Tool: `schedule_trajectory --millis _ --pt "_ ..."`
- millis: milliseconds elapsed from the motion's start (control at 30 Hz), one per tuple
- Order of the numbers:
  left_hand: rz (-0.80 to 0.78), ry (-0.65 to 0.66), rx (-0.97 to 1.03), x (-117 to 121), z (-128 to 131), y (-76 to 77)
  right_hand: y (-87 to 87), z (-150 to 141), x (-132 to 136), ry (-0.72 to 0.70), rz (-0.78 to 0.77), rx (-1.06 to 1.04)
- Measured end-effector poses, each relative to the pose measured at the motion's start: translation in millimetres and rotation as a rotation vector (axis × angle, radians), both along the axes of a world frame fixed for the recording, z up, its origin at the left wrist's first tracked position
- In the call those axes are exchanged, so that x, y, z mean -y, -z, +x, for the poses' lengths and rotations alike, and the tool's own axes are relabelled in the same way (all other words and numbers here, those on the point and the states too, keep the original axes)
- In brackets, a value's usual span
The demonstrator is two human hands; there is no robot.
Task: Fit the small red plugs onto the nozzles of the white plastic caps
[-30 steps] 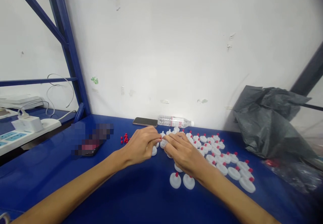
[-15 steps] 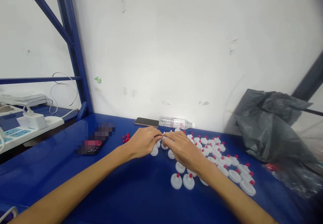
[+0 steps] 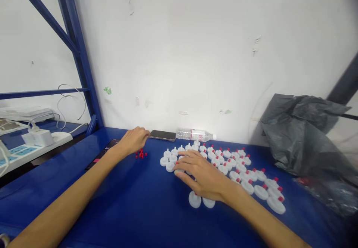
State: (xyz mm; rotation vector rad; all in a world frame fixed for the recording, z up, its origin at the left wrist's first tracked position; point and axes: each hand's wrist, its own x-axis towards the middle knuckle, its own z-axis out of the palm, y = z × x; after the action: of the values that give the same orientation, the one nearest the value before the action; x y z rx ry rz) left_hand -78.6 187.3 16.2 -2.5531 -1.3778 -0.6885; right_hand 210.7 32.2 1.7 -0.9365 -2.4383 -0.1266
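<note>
Just behind the small pile of red caps (image 3: 141, 153), my left hand (image 3: 134, 140) is held with fingers bent and close together; anything between its fingertips is hidden. My right hand (image 3: 203, 175) spreads over the white round lids with nozzles, its fingers apart. A white lid (image 3: 179, 171) lies by its thumb and fingertips, partly covered. To its left and behind stand several white lids (image 3: 164, 161) with bare nozzles. On the right spreads a group of white lids with red caps (image 3: 261, 192), and two more lids (image 3: 195, 199) sit in front of the hand.
A phone (image 3: 163, 135) and a clear plastic bottle (image 3: 192, 134) lie against the wall. Another phone (image 3: 97, 158) rests beyond my left forearm. On the left is a power strip (image 3: 24, 151). A dark plastic bag (image 3: 299, 136) and clear film (image 3: 330, 192) occupy the right.
My two hands were together at a lid. Now my left hand has moved left to the red caps, while my right hand has lowered slightly and its fingers have spread.
</note>
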Motion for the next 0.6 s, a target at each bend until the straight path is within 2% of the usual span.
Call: schedule_trajectory --millis 133,200,300,433,600 --pt "-0.020 -0.005 -0.067 0 -3 5.6 -7.0 3 1 -0.035 -0.056 0.000" --pt "-0.034 -0.013 -0.074 0 -4 8.2 -11.0 7 -1 -0.007 -0.050 -0.040" --pt "-0.056 -0.020 -0.062 0 -6 11.0 -13.0 22 -12 0.174 0.028 -0.087" --pt "-0.063 0.006 -0.016 0 -11 14.2 -7.2 50 -40 0.483 0.086 0.004" --pt "-0.003 0.119 0.099 -3 -13 18.7 6.2 68 -75 0.514 0.074 0.071"
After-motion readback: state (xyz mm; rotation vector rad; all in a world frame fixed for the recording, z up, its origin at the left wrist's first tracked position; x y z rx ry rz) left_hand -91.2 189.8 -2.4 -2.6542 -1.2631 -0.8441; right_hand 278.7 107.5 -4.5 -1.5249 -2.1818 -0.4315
